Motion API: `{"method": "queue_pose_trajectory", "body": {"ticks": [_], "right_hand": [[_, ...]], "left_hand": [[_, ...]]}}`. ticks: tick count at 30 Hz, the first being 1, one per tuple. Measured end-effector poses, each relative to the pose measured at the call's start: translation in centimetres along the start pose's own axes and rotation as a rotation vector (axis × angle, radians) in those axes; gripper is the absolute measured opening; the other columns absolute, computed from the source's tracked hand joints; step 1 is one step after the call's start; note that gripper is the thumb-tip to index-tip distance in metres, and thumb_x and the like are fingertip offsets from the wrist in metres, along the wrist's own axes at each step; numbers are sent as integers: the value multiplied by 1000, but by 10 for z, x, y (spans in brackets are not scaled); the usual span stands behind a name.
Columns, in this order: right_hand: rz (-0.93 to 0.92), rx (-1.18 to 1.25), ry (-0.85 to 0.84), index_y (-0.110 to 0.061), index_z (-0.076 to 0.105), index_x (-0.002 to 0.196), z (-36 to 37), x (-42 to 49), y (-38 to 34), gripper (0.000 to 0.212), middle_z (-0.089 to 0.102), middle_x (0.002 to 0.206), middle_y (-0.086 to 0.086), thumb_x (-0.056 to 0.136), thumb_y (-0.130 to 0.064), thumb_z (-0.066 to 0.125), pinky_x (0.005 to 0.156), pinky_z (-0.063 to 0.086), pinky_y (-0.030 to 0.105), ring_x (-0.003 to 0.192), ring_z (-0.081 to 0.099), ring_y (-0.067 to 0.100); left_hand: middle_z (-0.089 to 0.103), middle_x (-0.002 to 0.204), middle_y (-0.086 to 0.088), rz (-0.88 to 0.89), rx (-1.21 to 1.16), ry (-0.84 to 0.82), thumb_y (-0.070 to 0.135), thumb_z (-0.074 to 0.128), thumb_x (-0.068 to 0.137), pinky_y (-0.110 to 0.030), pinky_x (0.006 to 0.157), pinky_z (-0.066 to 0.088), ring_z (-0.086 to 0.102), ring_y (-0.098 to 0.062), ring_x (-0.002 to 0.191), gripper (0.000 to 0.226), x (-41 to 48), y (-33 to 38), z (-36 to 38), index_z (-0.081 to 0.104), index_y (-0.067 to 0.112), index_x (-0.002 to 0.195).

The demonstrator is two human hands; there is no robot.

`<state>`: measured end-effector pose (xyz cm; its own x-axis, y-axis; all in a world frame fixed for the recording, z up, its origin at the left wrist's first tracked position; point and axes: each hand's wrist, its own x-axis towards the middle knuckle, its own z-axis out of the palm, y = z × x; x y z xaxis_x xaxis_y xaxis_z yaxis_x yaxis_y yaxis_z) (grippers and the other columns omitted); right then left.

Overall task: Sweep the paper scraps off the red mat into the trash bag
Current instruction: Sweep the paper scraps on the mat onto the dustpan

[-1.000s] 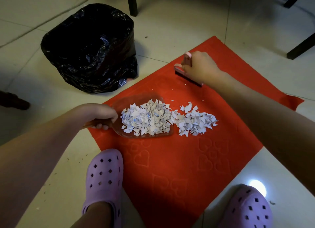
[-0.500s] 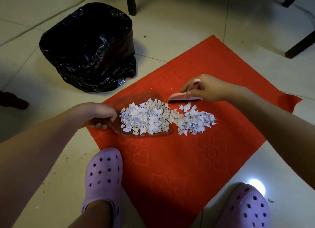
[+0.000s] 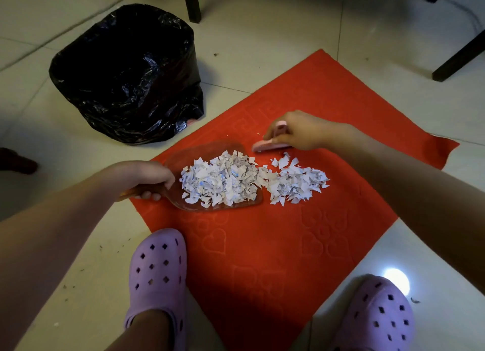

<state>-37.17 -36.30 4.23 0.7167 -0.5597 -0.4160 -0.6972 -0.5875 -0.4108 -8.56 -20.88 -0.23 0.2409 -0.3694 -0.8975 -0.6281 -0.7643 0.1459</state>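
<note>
Red mat point(image 3: 275, 245) lying flat on pale floor tiles point(image 3: 288, 22), taken here as the landmark. Paper scraps point(image 3: 249, 180) heaped near mat's middle, in two joined piles: larger share resting inside clear dustpan point(image 3: 199, 206), smaller share just beside dustpan's open edge, directly on mat, toward mat's right side. Dustpan lying low on mat's left part, handle reaching past mat's left edge. Left hand point(image 3: 147, 177) curled shut round dustpan handle, fingertips tucked beneath. Right hand point(image 3: 296, 134) closed over small pink brush point(image 3: 267, 144), grip firm on brush top, positioned over mat just beyond the scrap piles, brush close to far edge of the loose pile; contact between bristles and mat not discernible. Black trash bag point(image 3: 126, 72) standing open off mat's far-left corner, on the tiles, well apart from the scraps. Two lilac clogs point(image 3: 157, 272) at mat's near side: one touching mat's near-left edge, other point(image 3: 378, 314) off mat's near-right edge. Dark furniture legs point(image 3: 459, 59) beyond mat's far side
</note>
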Motion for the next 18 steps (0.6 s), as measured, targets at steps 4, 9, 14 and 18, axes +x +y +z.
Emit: {"method": "queue_pose_trajectory", "body": {"ticks": [4,9,14,18], "right_hand": [[-36,39,9,-19,68,110,-17,-28,5,21,66,99,-5,91,-16,60,73,42,21,85,57,7],[22,42,241,-19,68,112,-15,-8,14,23,67,116,2,92,-17,59,87,42,27,106,60,20],[85,27,194,-16,68,110,3,18,4,28,68,113,6,90,-33,58,88,49,38,104,61,27],[-39,-7,1,-24,68,108,8,1,-4,19,69,106,-2,91,-29,58,83,52,38,93,63,18]], "left_hand": [[53,46,-6,-2,0,-12,14,49,79,-18,42,28,34,-14,31,13,-1,0,0,54,4,72],[53,47,-6,-9,-3,-4,14,49,78,-18,42,29,34,-14,32,11,-1,1,-1,54,5,74],[52,46,-6,-8,-4,-2,14,49,78,-20,42,29,34,-14,31,13,0,1,1,53,4,71],[52,46,-6,-1,-6,0,14,48,80,-19,43,29,34,-14,31,13,0,1,1,53,5,72]]}}
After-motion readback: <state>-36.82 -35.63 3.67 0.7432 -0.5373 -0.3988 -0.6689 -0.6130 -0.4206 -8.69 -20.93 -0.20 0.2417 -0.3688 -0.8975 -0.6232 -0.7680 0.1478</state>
